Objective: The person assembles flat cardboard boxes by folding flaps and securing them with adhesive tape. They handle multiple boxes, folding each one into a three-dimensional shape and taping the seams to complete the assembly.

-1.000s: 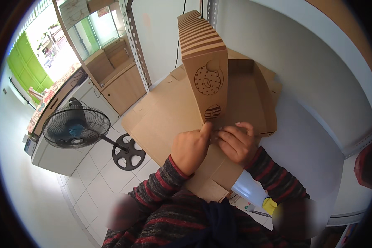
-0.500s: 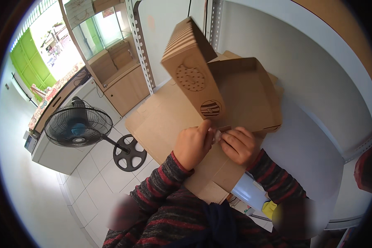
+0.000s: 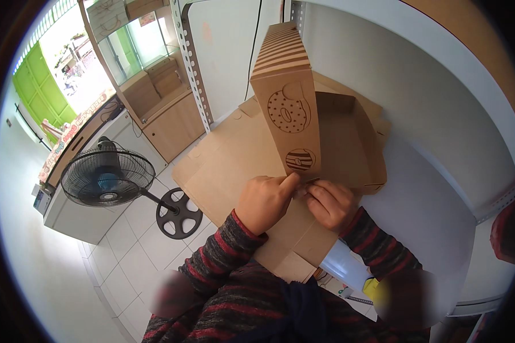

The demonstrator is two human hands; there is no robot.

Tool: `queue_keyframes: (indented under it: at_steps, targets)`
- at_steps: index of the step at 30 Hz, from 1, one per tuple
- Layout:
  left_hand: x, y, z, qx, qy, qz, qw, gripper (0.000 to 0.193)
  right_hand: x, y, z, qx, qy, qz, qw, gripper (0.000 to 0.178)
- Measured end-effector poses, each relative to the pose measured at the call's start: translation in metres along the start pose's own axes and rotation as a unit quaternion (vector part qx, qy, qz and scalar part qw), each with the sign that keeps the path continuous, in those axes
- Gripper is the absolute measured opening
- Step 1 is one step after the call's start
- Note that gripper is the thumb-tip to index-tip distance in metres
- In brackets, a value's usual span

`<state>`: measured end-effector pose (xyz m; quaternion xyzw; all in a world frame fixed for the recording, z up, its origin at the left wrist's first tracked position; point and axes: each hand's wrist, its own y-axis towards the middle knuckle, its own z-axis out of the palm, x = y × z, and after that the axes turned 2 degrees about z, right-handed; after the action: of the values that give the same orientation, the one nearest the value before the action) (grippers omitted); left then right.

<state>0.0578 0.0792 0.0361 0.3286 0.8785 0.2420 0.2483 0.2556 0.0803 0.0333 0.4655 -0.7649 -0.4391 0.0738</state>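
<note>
A brown cardboard doughnut box (image 3: 355,137) stands open on flat cardboard sheets. Its tall printed lid (image 3: 289,111) is raised at an angle, with doughnut drawings on the side facing me and stripes on top. At the box's near corner, my left hand (image 3: 267,199) is closed, its thumb and fingers pinching the cardboard edge below the lower doughnut drawing. Close beside it, my right hand (image 3: 330,204) is closed too, fingertips pinched on a small flap at the same corner. The fingers partly hide that flap.
Under the box lies a stack of flat brown cardboard (image 3: 229,154) on a white shelf surface (image 3: 420,177). A black standing fan (image 3: 109,177) is on the tiled floor to the left. Metal uprights (image 3: 194,74) rise behind, beside a wooden display cabinet (image 3: 174,123).
The box's raised lid has swung to the right and turned more of its striped top toward me. Both hands stay at the near corner with only slight shifts.
</note>
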Motion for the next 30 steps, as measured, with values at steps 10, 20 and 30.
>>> queue_keyframes:
  at_steps: [10,20,30]
  targets:
    - [0.001,-0.006,-0.008,-0.007,-0.025,0.032,0.999,0.009,0.012,0.022,-0.007,0.058,0.015,0.115,0.992,0.010]
    - [-0.009,-0.015,-0.011,-0.221,-0.129,0.051,0.965,0.030,0.013,0.021,-0.016,0.145,0.183,0.311,0.921,0.011]
    - [-0.027,-0.018,0.000,-0.225,-0.214,-0.026,0.950,0.074,0.029,0.025,-0.019,0.182,0.141,0.226,0.947,0.005]
